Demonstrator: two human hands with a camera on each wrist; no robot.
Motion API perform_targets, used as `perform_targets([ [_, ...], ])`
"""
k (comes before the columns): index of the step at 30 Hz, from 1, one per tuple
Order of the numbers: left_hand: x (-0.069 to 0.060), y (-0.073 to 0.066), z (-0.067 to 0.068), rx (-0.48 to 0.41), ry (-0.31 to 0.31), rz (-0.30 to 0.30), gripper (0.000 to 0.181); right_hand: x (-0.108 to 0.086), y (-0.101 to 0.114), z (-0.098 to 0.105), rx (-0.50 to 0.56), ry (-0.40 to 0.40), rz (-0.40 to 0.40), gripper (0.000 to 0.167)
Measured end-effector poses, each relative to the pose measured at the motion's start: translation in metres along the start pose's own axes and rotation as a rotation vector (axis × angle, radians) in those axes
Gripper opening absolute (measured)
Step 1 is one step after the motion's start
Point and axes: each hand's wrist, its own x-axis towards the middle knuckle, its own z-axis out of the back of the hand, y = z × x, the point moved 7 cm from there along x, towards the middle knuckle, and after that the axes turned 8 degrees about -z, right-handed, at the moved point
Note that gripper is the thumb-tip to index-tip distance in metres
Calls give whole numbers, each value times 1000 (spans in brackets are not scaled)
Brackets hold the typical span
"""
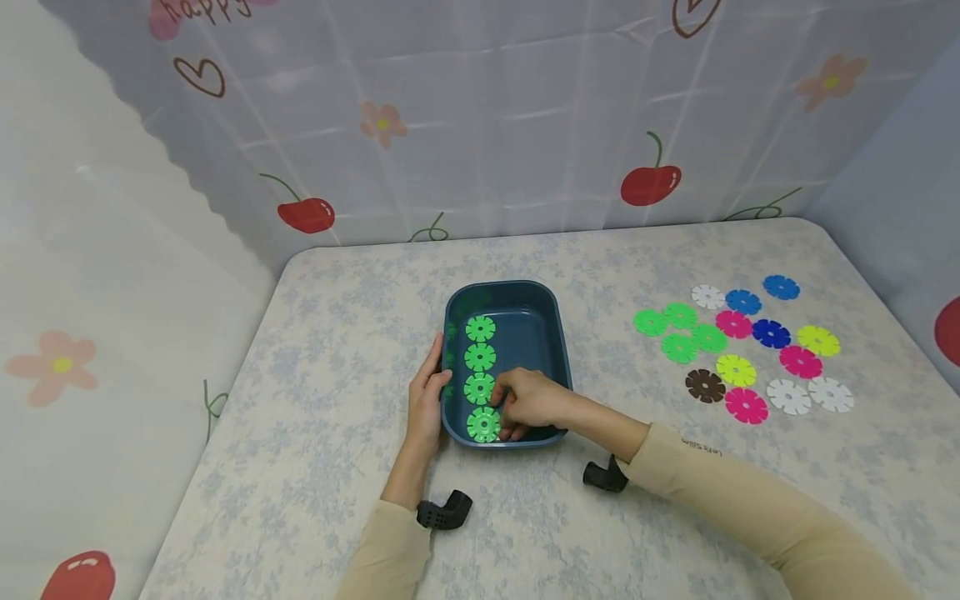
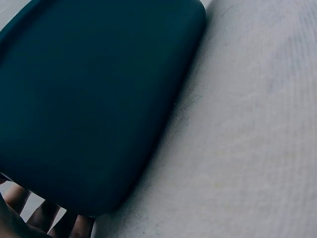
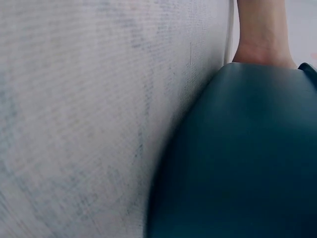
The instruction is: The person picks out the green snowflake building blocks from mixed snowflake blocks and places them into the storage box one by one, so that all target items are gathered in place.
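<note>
A dark blue-green plastic tray (image 1: 536, 342) stands on the table, with several green notched discs, snowflake-shaped building pieces, in a column along its left side. My left hand (image 1: 427, 404) holds the tray's left wall, thumb at the rim; its fingers (image 2: 47, 215) show beside the outer wall in the left wrist view. Inside the tray, my right hand (image 1: 528, 400) has curled fingers at the right edge of the nearest green disc (image 1: 483, 424), seeming to pinch it. The fingertips are partly hidden. Just beyond lies another green disc (image 1: 478, 388). The right wrist view shows mainly the tray's outer wall (image 3: 237, 148).
To the right, loose notched discs lie scattered: green (image 1: 678, 348), pink (image 1: 746, 406), white (image 1: 789, 397), yellow (image 1: 819, 340), blue (image 1: 782, 287) and brown (image 1: 705, 386). A patterned cloth covers the table (image 1: 337, 333). A printed curtain (image 1: 480, 167) hangs behind it.
</note>
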Motion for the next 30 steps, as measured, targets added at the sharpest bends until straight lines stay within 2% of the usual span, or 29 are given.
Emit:
perform_targets([
  [10, 0, 0, 0, -6, -5, 10, 58, 0, 0, 2, 36, -9, 38, 24],
  [30, 0, 0, -1, -7, -4, 10, 58, -2, 5, 6, 22, -51, 69, 19],
])
